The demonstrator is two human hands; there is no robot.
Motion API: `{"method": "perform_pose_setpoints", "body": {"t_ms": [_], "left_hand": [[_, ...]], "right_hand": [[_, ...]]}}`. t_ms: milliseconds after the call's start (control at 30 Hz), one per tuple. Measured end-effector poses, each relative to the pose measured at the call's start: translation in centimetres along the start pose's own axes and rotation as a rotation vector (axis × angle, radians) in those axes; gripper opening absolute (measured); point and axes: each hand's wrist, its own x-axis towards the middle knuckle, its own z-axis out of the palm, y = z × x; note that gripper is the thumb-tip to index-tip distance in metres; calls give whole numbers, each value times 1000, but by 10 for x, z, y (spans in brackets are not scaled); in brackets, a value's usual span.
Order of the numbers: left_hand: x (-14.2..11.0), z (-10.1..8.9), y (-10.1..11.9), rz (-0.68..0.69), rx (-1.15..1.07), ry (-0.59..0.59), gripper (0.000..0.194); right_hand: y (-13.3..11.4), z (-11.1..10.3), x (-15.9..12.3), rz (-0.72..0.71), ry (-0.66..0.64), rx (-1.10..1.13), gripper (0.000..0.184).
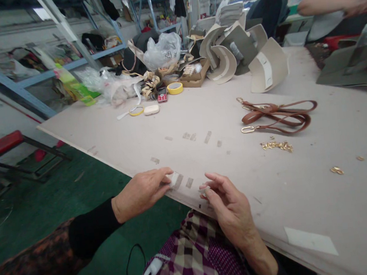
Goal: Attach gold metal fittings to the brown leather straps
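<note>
At the table's near edge, my left hand [143,190] is closed, thumb and fingers pinching a small whitish strip [174,178] at the tabletop. Beside that strip are brownish tape-like patches [189,182] on the surface. My right hand [231,206] is a short way to the right, its thumb and index finger curled together around a tiny pale piece [204,190] too small to name. Beyond the hands lie brown leather straps [275,113] with gold clasps, and a little heap of gold-coloured metal pieces [277,146].
Yellow tape [175,88], a red phone [162,95] and a cream oval case [151,110] lie toward the back. Plastic bags, a cardboard box [194,81] and curved grey panels [269,65] are piled behind. A co-worker's arm [326,0] shows at far right.
</note>
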Motion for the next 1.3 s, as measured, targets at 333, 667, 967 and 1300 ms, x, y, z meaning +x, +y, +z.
{"method": "perform_pose_setpoints", "body": {"t_ms": [333, 667, 967, 1300], "left_hand": [[4, -2, 9, 51, 114, 2, 20], [3, 1, 9, 43, 166, -13, 15], [2, 0, 12, -48, 113, -30, 28], [0, 1, 13, -65, 134, 0, 27]], "right_hand": [[0, 0, 1, -14, -4, -15, 25], [1, 0, -2, -12, -4, 7, 25], [3, -1, -1, -3, -13, 4, 26], [4, -1, -1, -7, -6, -12, 25]]}}
